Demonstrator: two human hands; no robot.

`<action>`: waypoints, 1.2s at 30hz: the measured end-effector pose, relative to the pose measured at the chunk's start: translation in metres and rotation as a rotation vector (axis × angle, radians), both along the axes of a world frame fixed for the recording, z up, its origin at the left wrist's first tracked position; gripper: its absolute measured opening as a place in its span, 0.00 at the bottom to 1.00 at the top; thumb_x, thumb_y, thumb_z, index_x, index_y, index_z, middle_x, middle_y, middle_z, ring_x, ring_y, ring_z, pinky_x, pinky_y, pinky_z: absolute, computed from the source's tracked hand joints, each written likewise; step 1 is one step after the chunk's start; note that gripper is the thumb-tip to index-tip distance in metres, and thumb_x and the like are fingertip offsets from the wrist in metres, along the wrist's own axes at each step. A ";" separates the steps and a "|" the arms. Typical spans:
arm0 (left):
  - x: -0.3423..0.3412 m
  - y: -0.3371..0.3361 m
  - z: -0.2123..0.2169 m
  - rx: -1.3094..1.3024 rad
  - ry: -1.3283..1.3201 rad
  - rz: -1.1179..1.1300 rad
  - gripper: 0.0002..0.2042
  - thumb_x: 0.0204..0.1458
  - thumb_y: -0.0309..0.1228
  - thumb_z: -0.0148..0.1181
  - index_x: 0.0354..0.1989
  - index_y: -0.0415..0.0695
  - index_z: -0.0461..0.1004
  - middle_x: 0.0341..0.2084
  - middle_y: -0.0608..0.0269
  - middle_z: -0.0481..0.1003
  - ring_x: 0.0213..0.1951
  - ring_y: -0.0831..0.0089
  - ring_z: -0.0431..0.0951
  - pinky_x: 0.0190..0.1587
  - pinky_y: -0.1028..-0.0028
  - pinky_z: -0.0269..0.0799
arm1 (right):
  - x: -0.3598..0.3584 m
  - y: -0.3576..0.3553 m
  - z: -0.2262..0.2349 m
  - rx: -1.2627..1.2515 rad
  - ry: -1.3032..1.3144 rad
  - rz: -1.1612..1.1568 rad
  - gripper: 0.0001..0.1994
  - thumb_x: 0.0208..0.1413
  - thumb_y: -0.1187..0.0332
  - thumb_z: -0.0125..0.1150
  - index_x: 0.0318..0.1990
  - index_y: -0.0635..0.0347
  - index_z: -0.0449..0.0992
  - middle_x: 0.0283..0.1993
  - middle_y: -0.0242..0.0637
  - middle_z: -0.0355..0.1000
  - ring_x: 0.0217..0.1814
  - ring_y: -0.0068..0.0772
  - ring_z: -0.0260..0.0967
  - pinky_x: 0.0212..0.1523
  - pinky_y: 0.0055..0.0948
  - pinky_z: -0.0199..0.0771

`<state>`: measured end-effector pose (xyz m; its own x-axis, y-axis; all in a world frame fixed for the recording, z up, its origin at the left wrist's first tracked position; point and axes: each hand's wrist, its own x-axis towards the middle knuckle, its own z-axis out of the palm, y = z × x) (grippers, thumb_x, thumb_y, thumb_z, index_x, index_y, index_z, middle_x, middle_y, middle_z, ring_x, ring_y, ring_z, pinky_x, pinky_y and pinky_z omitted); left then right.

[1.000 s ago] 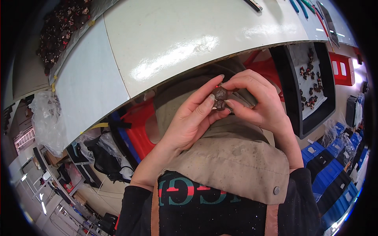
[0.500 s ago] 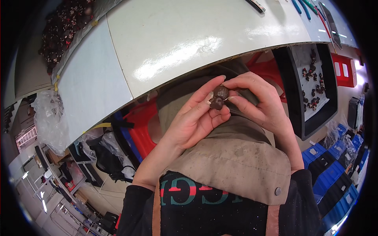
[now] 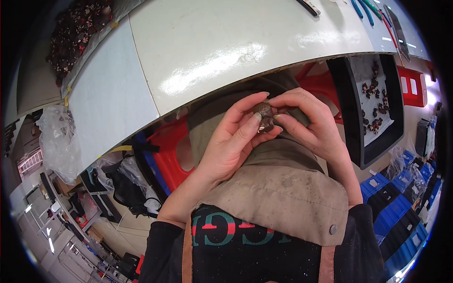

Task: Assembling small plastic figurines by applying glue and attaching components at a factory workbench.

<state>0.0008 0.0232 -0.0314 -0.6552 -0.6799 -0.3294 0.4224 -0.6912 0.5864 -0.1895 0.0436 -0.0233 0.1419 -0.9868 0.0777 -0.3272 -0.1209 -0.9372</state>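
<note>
Above my lap, just below the table edge, a small dark brown figurine (image 3: 265, 113) is pinched between both hands. My left hand (image 3: 238, 129) is closed round it, its thumb pressing on the near side and its fingertips behind. From the other side my right hand (image 3: 306, 118) grips it with thumb and forefinger. A rounded upper part and a smaller lower part with a pale spot show on the figurine. Fingers cover much of its sides.
A white table (image 3: 226, 52) spans the front. On it lie a cutter knife (image 3: 309, 7) and pliers (image 3: 362, 10); a heap of small dark figurines (image 3: 82, 35) is at far left. A black tray (image 3: 398, 127) with similar pieces stands right, above blue bins (image 3: 375, 184).
The figurine has turned in my fingers, and its smaller part now sits more to the right and lower. My left thumb has shifted onto it.
</note>
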 end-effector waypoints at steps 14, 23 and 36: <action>0.000 0.005 -0.002 -0.276 -0.163 0.094 0.18 0.59 0.26 0.48 0.58 0.41 0.59 0.51 0.60 0.66 0.49 0.74 0.70 0.52 0.72 0.68 | -0.001 0.007 0.003 0.045 -0.072 0.017 0.07 0.47 0.77 0.59 0.36 0.64 0.72 0.36 0.36 0.69 0.40 0.31 0.66 0.43 0.27 0.65; 0.003 0.007 -0.008 -0.480 -0.243 0.143 0.16 0.56 0.20 0.49 0.54 0.40 0.64 0.52 0.60 0.62 0.52 0.75 0.67 0.52 0.76 0.66 | -0.002 0.006 0.005 0.040 -0.070 0.030 0.08 0.46 0.77 0.62 0.35 0.64 0.73 0.35 0.36 0.70 0.39 0.30 0.67 0.41 0.26 0.66; 0.003 0.005 -0.006 -0.450 -0.224 0.119 0.16 0.58 0.22 0.48 0.55 0.41 0.63 0.51 0.58 0.63 0.52 0.73 0.68 0.53 0.75 0.66 | -0.001 0.007 0.009 0.123 -0.121 0.016 0.06 0.47 0.77 0.61 0.35 0.65 0.74 0.34 0.36 0.70 0.39 0.28 0.66 0.42 0.25 0.64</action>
